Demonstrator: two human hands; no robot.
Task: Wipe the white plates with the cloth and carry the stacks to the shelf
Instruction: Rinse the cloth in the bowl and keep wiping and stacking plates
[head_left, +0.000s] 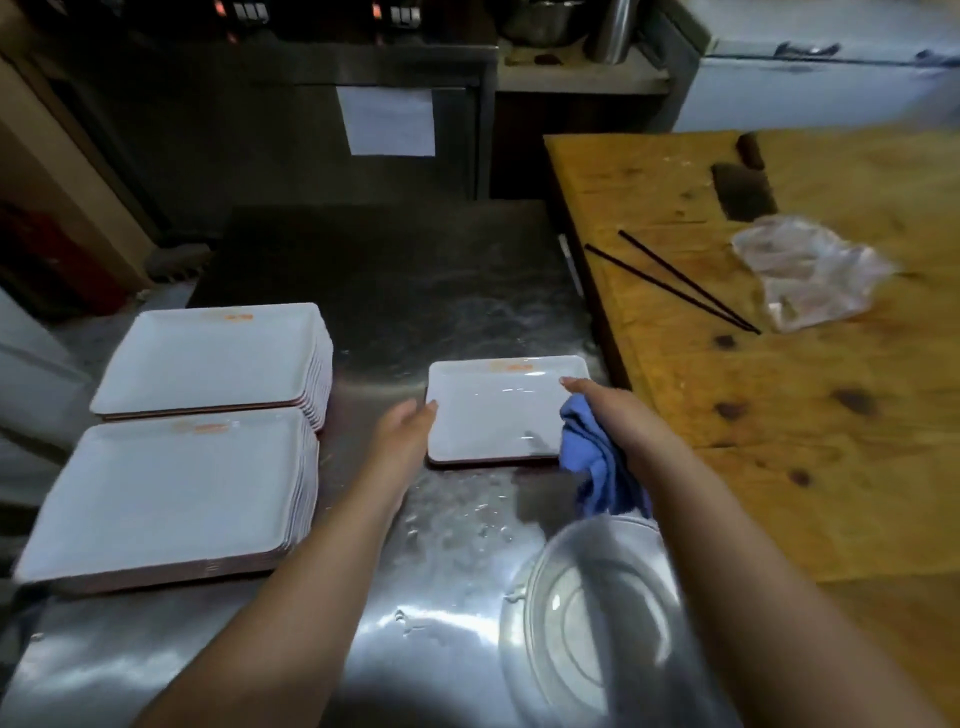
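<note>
A single white rectangular plate (493, 410) lies on the wet steel counter (405, 291), a little right of centre. My left hand (402, 434) touches its left edge with straight fingers. My right hand (618, 415) grips a blue cloth (597, 467) at the plate's right edge, and the cloth hangs down past the plate's near right corner. Two stacks of white plates stand on the left: a far stack (208, 358) and a near stack (166, 493).
A steel bowl (592, 618) sits at the counter's near right, under my right forearm. The wooden table (805, 415) on the right carries black chopsticks (675, 280), a crumpled clear plastic bag (810, 270) and a dark cleaver (743, 187). Dark cabinets rise behind the counter.
</note>
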